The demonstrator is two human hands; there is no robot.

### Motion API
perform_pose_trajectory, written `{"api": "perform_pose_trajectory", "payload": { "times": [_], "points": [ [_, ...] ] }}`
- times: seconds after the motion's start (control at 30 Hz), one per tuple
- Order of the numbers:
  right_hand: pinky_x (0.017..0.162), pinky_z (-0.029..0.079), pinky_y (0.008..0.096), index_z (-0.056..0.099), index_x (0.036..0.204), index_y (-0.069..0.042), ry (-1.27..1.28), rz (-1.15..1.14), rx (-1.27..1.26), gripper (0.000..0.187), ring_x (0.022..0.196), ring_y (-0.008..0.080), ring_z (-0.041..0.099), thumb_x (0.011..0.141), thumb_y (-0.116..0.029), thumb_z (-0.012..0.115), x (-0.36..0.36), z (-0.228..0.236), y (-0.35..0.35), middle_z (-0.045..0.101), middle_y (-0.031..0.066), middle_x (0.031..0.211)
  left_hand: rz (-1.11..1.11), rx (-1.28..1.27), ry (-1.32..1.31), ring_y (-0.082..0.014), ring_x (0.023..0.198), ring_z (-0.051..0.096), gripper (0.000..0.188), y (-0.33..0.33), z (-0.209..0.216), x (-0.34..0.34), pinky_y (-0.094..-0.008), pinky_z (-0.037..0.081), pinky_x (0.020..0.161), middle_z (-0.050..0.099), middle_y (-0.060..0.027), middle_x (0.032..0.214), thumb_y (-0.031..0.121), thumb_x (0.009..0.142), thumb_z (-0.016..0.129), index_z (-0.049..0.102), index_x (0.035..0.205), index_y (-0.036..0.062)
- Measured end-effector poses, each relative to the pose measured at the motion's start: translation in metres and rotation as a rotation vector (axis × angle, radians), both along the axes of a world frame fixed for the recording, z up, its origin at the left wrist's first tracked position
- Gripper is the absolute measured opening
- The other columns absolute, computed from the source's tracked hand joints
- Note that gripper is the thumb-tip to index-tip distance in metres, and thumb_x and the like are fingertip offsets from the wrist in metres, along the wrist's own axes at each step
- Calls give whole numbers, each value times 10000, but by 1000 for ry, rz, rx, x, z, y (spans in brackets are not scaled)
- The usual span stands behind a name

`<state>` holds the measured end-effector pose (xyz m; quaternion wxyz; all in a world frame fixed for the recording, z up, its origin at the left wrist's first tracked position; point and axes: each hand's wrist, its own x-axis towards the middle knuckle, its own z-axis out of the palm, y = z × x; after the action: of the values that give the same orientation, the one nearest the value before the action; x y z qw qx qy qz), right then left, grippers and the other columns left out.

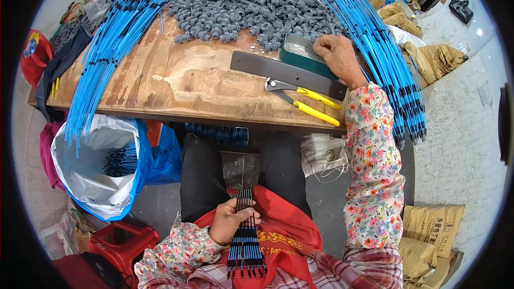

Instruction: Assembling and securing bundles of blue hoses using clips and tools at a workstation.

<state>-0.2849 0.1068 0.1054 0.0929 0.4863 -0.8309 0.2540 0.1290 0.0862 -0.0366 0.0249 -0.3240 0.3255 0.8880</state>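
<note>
My left hand (231, 221) is closed around a flat fan of thin blue-and-black rods (247, 254), held over my lap with the ends spread toward me. My right hand (340, 60) is over the right end of a small green box (302, 64) on the table, its fingers curled together. Whether they pinch anything is hidden. Thin, pale pieces lie inside the box. Just in front of it is a long dark metal bar (262, 68). Yellow-handled pincers (317, 114) lie near the table's front edge, jaws to the left, beside the bar.
Grey plastic fittings (246, 5) are heaped across the back of the wooden table (160, 88). Bundles of blue rods lie left (107, 48) and right (388, 64), overhanging its edges. Below left stands a white-lined blue bag (93, 144). A red stool (124, 241) is near my left arm.
</note>
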Motion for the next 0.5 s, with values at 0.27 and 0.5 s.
{"api": "perform_pose_trajectory", "payload": {
  "times": [0.27,0.5],
  "points": [
    [631,468,284,589,859,8,-92,143,-486,51,656,227,596,824,-28,585,93,21,16,608,120,745,9,-34,-23,-210,744,670,173,1,5,2,-303,554,673,657,-122,839,6,884,533,554,1056,-10],
    [635,419,271,609,873,-1,-611,488,-105,80,728,183,539,799,26,598,199,-71,63,535,76,744,3,-61,-12,-203,744,673,177,0,-2,-7,-298,555,674,661,-122,852,13,890,536,558,1065,-3]
  ]
}}
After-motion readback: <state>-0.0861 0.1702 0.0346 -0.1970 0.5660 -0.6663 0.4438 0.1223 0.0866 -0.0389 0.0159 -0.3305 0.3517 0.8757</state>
